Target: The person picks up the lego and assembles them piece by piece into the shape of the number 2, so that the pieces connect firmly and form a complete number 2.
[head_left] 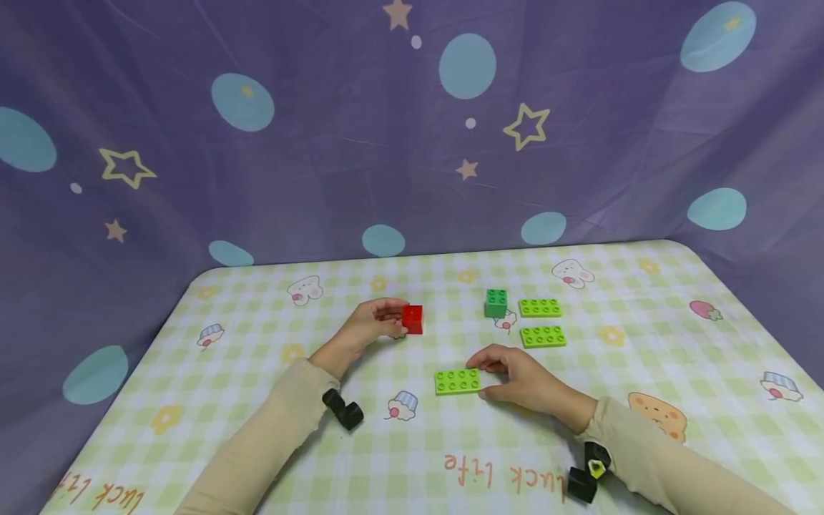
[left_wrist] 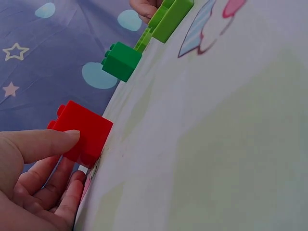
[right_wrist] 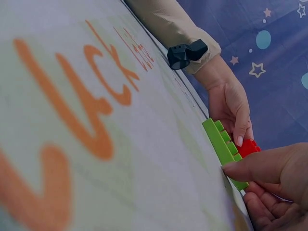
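Note:
My left hand (head_left: 368, 330) pinches a small red toy brick (head_left: 413, 320) at its left side. In the left wrist view, the thumb lies against the face of the red brick (left_wrist: 84, 130), with the other fingers behind and below it. My right hand (head_left: 520, 377) holds the right end of a flat lime green brick (head_left: 458, 382), studs up and low over the cloth. Its thumb is at the front edge and a finger at the back, as the right wrist view also shows with the lime green brick (right_wrist: 219, 142).
A dark green brick (head_left: 496, 304) stands on the patterned tablecloth (head_left: 257, 400) right of the red one. Beside it lie two more flat lime green bricks, one at the back (head_left: 540, 308) and one nearer (head_left: 543, 337). A purple curtain (head_left: 322, 143) hangs behind the table.

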`<state>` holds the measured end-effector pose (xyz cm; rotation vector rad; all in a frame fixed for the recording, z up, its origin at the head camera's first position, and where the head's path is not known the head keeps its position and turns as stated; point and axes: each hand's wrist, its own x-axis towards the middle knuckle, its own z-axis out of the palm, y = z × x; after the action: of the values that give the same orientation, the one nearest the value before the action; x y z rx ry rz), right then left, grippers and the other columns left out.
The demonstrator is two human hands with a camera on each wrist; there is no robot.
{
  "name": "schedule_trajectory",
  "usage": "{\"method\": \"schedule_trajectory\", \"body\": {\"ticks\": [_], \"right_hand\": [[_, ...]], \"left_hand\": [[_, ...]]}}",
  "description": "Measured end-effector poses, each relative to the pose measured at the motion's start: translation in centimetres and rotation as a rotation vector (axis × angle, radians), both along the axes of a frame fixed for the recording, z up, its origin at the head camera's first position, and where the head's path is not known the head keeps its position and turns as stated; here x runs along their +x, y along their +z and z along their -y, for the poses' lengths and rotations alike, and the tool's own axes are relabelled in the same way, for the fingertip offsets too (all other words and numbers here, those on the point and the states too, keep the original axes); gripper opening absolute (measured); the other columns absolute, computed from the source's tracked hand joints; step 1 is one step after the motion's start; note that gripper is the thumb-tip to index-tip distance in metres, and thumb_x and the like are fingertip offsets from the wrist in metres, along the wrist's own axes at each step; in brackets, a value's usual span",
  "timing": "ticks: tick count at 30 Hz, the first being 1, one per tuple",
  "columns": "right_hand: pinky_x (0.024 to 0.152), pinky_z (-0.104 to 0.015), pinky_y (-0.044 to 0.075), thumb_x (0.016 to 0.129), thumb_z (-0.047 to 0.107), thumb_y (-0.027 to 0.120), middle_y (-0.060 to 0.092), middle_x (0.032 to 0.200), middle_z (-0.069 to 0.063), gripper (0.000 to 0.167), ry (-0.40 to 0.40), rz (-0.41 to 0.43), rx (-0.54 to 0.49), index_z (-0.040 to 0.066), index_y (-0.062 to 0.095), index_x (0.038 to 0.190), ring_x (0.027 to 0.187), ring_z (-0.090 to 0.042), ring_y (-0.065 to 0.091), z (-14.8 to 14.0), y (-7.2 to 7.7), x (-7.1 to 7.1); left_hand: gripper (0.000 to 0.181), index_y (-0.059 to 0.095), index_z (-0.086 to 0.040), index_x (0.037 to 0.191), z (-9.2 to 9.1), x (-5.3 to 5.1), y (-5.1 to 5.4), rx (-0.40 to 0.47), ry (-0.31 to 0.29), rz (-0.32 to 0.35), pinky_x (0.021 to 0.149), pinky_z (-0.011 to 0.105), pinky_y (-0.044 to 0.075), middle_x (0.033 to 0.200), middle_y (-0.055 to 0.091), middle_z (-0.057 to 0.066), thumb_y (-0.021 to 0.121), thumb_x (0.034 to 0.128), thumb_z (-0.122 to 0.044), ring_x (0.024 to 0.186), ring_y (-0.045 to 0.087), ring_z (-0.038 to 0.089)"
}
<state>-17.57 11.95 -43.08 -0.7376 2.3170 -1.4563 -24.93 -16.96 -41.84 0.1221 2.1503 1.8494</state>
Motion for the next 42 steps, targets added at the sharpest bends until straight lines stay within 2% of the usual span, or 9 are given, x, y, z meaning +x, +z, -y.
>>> {"method": "schedule_trajectory", "body": {"ticks": [4,11,18,25,30,36,42], "right_hand": [[0.091,-0.026,0.045,0.078,0.007,0.075,0.061,0.111,-0.001,0.034,-0.010,-0.003,0.012,0.010,0.063,0.110,0.102,-0.019,0.056,0.1,0.1,0.1],[0.088,-0.027,0.045,0.078,0.007,0.075,0.062,0.108,0.000,0.033,-0.021,-0.013,0.023,0.011,0.064,0.109,0.099,-0.019,0.056,0.3,0.0,0.0],[0.087,-0.027,0.046,0.078,0.006,0.076,0.062,0.108,-0.001,0.033,-0.033,-0.001,0.017,0.010,0.064,0.108,0.098,-0.018,0.056,0.5,0.2,0.0],[0.088,-0.031,0.046,0.077,0.007,0.076,0.062,0.109,-0.005,0.033,-0.037,-0.005,0.010,0.006,0.064,0.108,0.099,-0.020,0.056,0.3,0.4,0.1],[0.086,-0.028,0.047,0.077,0.006,0.076,0.064,0.108,-0.004,0.033,-0.029,-0.034,0.000,0.007,0.065,0.108,0.096,-0.017,0.057,0.3,0.1,-0.1],[0.087,-0.028,0.047,0.077,0.004,0.076,0.063,0.108,-0.004,0.033,-0.046,0.007,0.013,0.007,0.064,0.108,0.097,-0.019,0.056,0.3,0.1,0.0],[0.088,-0.031,0.047,0.077,0.004,0.076,0.064,0.108,-0.005,0.034,-0.056,0.015,0.002,0.004,0.064,0.108,0.097,-0.020,0.056,0.3,0.2,0.2]], "left_hand": [[0.047,0.056,0.007,0.123,-0.1,0.0,0.0,-0.018,0.008,0.005,0.069,0.020,0.051,0.114,0.061,0.016,0.067,0.0777,0.011,0.089,0.057,0.015],[0.047,0.056,0.007,0.123,0.2,0.1,0.1,-0.028,0.010,0.003,0.071,0.020,0.050,0.114,0.062,0.015,0.068,0.0772,0.011,0.089,0.058,0.014],[0.045,0.057,0.006,0.119,0.4,0.5,0.5,-0.007,0.021,0.047,0.073,0.021,0.052,0.101,0.066,0.008,0.070,0.0764,0.011,0.085,0.062,0.012],[0.042,0.057,0.007,0.118,-0.4,2.3,1.7,0.025,-0.054,0.032,0.074,0.020,0.052,0.097,0.067,0.002,0.069,0.0774,0.010,0.086,0.062,0.012],[0.041,0.057,0.009,0.116,-1.3,3.9,2.0,0.065,-0.097,0.024,0.075,0.020,0.051,0.096,0.067,0.001,0.069,0.0770,0.008,0.086,0.062,0.013],[0.042,0.056,0.010,0.117,-2.6,5.8,2.0,0.074,-0.120,0.014,0.078,0.021,0.051,0.100,0.066,0.005,0.070,0.0771,0.006,0.088,0.062,0.014],[0.041,0.055,0.012,0.117,-3.6,7.1,1.2,0.123,-0.131,0.032,0.078,0.021,0.051,0.100,0.067,0.006,0.068,0.0778,0.008,0.088,0.062,0.014]]}}
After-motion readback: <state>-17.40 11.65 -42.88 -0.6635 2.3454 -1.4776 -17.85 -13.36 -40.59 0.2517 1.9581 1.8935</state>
